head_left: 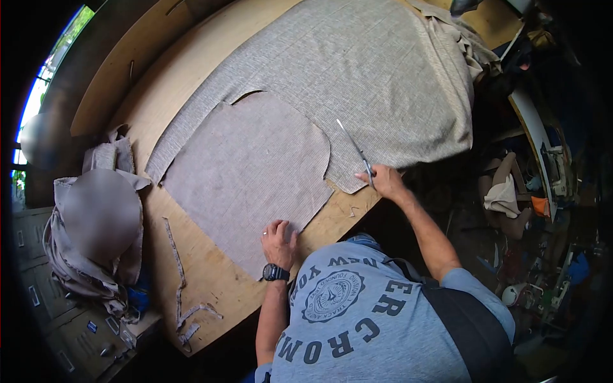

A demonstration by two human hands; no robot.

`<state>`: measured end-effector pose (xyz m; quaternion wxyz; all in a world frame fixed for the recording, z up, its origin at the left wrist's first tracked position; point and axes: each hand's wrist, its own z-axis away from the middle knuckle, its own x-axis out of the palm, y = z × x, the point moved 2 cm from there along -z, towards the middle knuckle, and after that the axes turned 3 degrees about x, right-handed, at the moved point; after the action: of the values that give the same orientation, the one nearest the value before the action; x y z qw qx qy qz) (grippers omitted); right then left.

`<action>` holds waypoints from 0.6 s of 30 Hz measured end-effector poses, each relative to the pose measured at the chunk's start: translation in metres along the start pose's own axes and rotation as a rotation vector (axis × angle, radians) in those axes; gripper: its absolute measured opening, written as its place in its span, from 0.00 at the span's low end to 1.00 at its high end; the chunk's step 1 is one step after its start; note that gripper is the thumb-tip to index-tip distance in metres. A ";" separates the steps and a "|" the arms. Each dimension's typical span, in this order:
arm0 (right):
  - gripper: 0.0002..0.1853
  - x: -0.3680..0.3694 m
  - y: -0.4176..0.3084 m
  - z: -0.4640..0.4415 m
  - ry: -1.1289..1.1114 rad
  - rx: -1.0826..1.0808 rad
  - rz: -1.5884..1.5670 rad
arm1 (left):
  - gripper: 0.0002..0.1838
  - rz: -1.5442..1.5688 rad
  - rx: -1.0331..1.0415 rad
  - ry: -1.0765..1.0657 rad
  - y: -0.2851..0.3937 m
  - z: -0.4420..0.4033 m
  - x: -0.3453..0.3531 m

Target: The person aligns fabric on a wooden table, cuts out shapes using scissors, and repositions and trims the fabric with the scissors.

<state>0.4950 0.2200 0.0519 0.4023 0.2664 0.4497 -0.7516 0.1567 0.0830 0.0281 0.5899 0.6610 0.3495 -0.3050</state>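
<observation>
My right hand (387,182) is closed round the handles of a long pair of scissors (354,145). Their blades lie over the large grey woven fabric (357,76), pointing away from me. Near the table's front edge, my left hand (279,244) rests on a cut fabric piece (249,166) of paler, pinkish-grey tone, its fingers lying on the cloth and holding nothing. A dark watch is on that wrist. The cut piece has a curved right edge and overlaps the larger sheet.
Narrow fabric strips (175,262) lie on the wooden table (211,281) at the left. Bunched cloth (83,255) is heaped beyond the left edge, over metal drawers (32,287). Small scraps (352,210) lie near the front edge. Cluttered items fill the floor at right.
</observation>
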 end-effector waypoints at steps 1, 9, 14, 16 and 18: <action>0.32 -0.008 0.011 -0.016 -0.019 -0.002 -0.003 | 0.13 -0.039 0.015 -0.024 0.006 -0.006 0.004; 0.34 -0.029 0.032 -0.070 0.036 -0.099 0.346 | 0.07 -0.258 0.146 -0.115 0.007 -0.020 0.024; 0.33 -0.037 0.029 -0.062 -0.071 -0.102 0.345 | 0.07 -0.348 0.196 -0.146 0.010 -0.025 0.024; 0.31 -0.036 0.030 -0.051 0.003 -0.105 0.318 | 0.06 -0.150 0.061 -0.127 0.002 -0.027 0.014; 0.28 -0.034 0.021 -0.045 0.086 -0.126 0.297 | 0.03 0.081 -0.041 0.057 0.007 -0.037 -0.027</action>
<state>0.5328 0.2663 0.0475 0.5053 0.3358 0.4686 -0.6422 0.1470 0.1168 0.0588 0.6049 0.6708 0.3452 -0.2549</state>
